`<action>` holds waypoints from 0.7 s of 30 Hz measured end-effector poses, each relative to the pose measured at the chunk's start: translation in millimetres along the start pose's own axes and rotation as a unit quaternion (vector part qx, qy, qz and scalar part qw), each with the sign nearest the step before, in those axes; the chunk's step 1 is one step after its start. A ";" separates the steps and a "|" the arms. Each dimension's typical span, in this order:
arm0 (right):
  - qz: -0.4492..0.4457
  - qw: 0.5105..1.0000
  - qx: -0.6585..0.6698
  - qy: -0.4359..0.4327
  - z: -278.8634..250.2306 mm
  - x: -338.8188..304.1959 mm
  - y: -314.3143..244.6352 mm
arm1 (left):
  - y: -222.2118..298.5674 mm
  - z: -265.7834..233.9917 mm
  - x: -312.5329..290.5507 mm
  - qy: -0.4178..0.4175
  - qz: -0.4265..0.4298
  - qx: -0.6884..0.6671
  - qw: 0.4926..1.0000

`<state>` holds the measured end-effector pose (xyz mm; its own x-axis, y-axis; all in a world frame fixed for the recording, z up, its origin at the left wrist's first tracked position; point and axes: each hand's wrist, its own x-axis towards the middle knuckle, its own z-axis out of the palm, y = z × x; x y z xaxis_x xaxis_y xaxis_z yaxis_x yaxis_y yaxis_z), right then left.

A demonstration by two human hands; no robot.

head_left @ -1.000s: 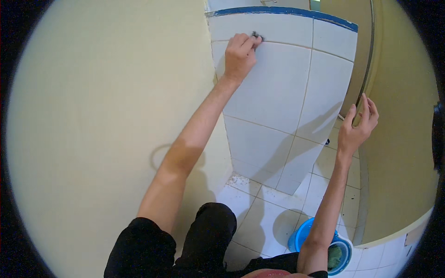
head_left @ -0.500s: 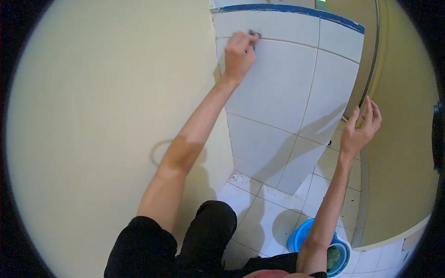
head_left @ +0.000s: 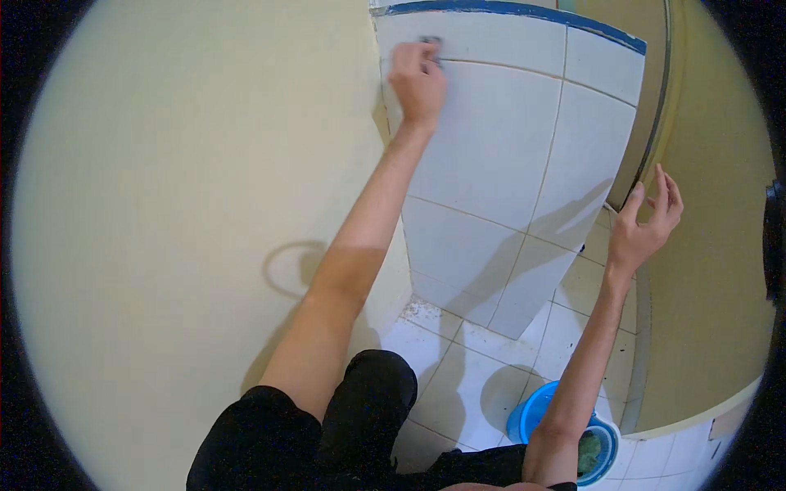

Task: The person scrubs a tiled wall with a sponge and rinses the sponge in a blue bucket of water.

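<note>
Dark pad (head_left: 431,40) sits at the upper left of the white tiled partition (head_left: 475,135), just below the blue trim (head_left: 508,9) and by the top horizontal grout line (head_left: 501,66). The left hand (head_left: 417,82) pinches it between bent fingers and thumb; motion blur hides its exact shape and how firmly it presses. The right hand (head_left: 647,231) hangs beyond the partition's right edge, fingers loosely spread, with nothing visible in it.

To work well here, I would keep the pad flat, press evenly and use short, overlapping strokes along the grout, with the knuckles clear of the cream wall (head_left: 188,188) close on the left. With 1 arm stretched this far, standing nearer would probably give steadier pressure. Below, 2 blue vessels stand on the tiled floor (head_left: 430,344): a bucket (head_left: 516,424) and a container (head_left: 613,448) with something green inside.
</note>
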<state>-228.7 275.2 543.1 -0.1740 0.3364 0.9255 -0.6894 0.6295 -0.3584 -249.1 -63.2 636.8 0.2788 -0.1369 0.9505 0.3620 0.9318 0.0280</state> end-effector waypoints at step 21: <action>-0.003 1.000 0.017 -0.006 -0.5 -3.1 4.4 | -11.8 -20.6 14.0 -0.071 -0.031 0.073 0.994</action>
<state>-230.9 277.3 538.7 -0.1785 0.3242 0.9290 -0.7142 0.6068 -0.3490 -231.1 -83.0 643.4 0.1278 -0.1554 0.9796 0.2391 0.9633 0.1216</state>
